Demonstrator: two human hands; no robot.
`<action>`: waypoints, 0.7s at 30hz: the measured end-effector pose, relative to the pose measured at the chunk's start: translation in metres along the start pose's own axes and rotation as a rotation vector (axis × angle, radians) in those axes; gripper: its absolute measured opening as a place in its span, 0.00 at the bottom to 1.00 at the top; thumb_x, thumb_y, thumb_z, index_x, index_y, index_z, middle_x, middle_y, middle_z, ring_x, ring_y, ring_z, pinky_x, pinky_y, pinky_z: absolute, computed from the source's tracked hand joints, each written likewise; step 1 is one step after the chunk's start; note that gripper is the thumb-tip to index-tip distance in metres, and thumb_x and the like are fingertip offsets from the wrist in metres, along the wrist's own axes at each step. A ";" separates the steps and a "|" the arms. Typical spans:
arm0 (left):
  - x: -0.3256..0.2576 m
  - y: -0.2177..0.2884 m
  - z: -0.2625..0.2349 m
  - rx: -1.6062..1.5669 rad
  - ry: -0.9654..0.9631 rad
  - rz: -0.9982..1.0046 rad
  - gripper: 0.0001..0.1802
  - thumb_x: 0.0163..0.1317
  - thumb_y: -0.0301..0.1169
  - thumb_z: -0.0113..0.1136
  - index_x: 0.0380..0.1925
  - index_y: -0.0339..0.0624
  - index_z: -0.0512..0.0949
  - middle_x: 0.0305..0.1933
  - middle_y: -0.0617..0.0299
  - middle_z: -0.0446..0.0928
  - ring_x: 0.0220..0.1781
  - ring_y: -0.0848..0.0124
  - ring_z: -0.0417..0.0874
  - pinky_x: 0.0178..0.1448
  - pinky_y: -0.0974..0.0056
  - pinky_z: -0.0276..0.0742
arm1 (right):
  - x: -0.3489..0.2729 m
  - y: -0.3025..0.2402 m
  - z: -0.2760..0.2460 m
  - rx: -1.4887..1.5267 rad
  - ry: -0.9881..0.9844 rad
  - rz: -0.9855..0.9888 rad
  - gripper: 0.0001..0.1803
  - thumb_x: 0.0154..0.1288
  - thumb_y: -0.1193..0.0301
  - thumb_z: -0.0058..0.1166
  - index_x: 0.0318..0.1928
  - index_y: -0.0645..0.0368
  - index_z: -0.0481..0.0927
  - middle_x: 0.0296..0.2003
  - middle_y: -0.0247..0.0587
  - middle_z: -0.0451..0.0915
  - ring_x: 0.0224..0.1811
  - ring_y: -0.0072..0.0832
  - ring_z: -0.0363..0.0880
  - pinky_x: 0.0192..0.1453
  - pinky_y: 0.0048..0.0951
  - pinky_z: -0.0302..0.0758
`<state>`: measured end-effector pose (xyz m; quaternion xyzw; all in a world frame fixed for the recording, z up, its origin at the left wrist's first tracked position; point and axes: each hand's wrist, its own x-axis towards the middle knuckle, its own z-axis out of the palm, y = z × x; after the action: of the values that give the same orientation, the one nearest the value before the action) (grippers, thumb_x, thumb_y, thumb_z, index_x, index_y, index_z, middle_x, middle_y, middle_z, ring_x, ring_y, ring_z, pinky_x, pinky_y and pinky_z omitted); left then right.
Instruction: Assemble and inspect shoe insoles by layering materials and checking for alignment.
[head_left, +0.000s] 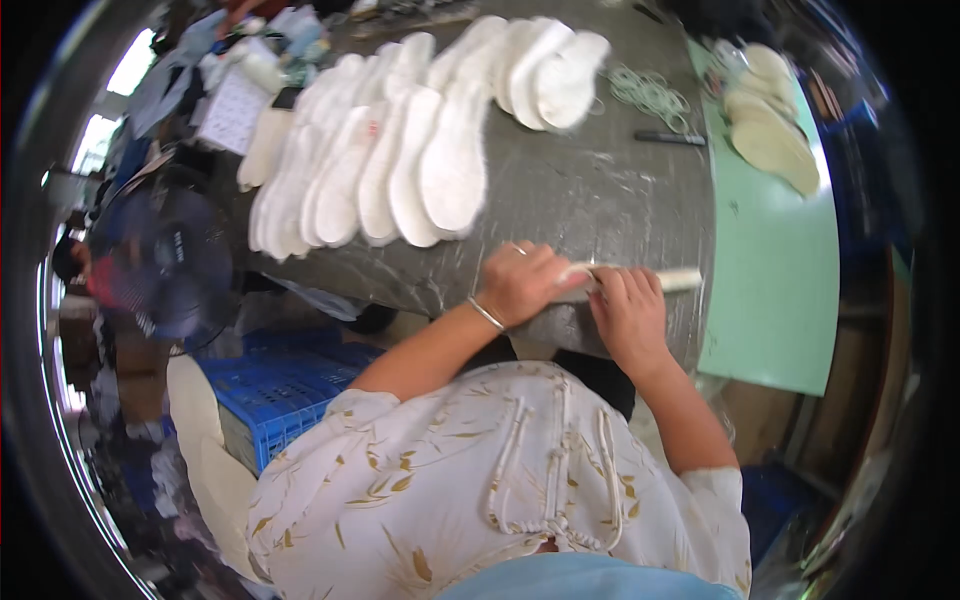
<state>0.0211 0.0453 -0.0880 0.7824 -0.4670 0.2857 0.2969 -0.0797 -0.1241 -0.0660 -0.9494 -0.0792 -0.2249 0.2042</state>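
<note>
A cream-white insole (682, 280), seen nearly edge-on, lies across the table's near edge in front of my body. My left hand (522, 284) is closed on its left end, with a ring and a bracelet showing. Around its middle, the fingers of my right hand (632, 312) are curled, close beside the left. Whether it is a single insole or a small stack I cannot tell. Beyond my hands, overlapping rows of fluffy white insoles (452, 160) rest on the dark table (560, 195).
Pale green rubber bands (648, 95) and a black marker (670, 138) lie at the far right of the table. More cream insoles (772, 140) sit on a light green board (770, 270). To the left stand a fan (165, 255) and a blue crate (285, 390).
</note>
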 end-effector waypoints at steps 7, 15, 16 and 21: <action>-0.003 0.003 -0.006 0.056 0.071 0.023 0.15 0.50 0.46 0.72 0.20 0.53 0.77 0.19 0.70 0.65 0.19 0.72 0.70 0.25 0.65 0.63 | 0.013 -0.005 -0.014 0.154 -0.099 -0.003 0.14 0.48 0.80 0.63 0.37 0.58 0.77 0.34 0.39 0.80 0.38 0.41 0.78 0.48 0.41 0.71; -0.001 0.005 0.006 0.026 0.086 0.049 0.18 0.53 0.46 0.69 0.17 0.53 0.72 0.20 0.69 0.65 0.22 0.72 0.72 0.28 0.66 0.66 | 0.010 -0.002 -0.035 0.116 -0.189 0.006 0.15 0.51 0.77 0.63 0.40 0.57 0.77 0.40 0.41 0.83 0.46 0.40 0.80 0.53 0.43 0.68; 0.000 0.002 0.006 0.025 0.072 0.053 0.17 0.53 0.46 0.69 0.18 0.54 0.72 0.20 0.69 0.66 0.22 0.72 0.72 0.28 0.65 0.67 | 0.008 0.003 -0.032 0.069 -0.156 0.014 0.19 0.53 0.76 0.63 0.47 0.56 0.76 0.39 0.40 0.84 0.43 0.39 0.82 0.52 0.41 0.69; 0.001 -0.005 0.002 0.005 0.021 0.056 0.10 0.51 0.42 0.72 0.23 0.54 0.80 0.20 0.69 0.69 0.20 0.68 0.72 0.25 0.62 0.64 | 0.003 0.008 -0.021 0.230 0.007 0.114 0.21 0.55 0.74 0.65 0.49 0.58 0.76 0.37 0.42 0.84 0.40 0.42 0.82 0.48 0.42 0.76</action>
<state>0.0263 0.0451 -0.0893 0.7667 -0.4850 0.3031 0.2916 -0.0832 -0.1399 -0.0505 -0.9220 -0.0497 -0.2055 0.3244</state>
